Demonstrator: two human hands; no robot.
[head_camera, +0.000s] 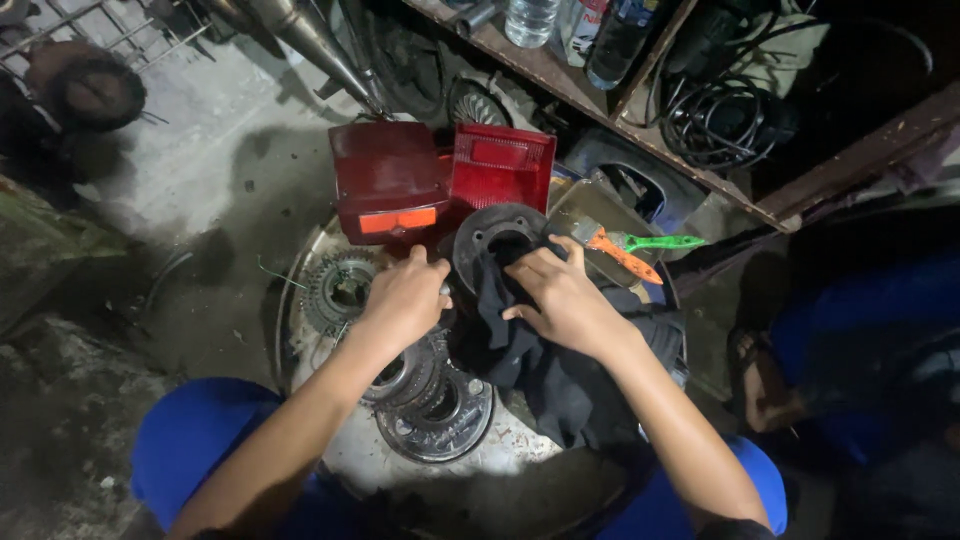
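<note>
Black cloth (545, 375) lies draped over the right half of a round metal tray (480, 455) on the floor, bunched up against a dark round disc (497, 240) that stands near the tray's far edge. Right hand (562, 298) presses on the cloth, fingers curled, gripping its folds just below the disc's centre hole. Left hand (405, 297) is closed around a small metal part (444, 290), touching the disc's left side; what that part is, cannot tell. Under the left wrist, stacked round hubs (432, 405) sit in the tray's middle and near edge. Toothed sprocket (337, 287) lies at the tray's left edge. Red tail-lamp housing (388, 190) with an orange reflector strip stands at the far edge, its red lens (502, 168) just beside it on the right. Brush with an orange handle (618, 250) and a green-handled tool (660, 241) rest on a flat pan (590, 205) at the tray's far right. Blue knees frame the near edge. Wooden shelf (560, 75) with bottles (530, 20) and coiled cables (720, 120) runs along the top right. Another person's foot (765, 385) in a sandal sits at right, well apart from the tray.
</note>
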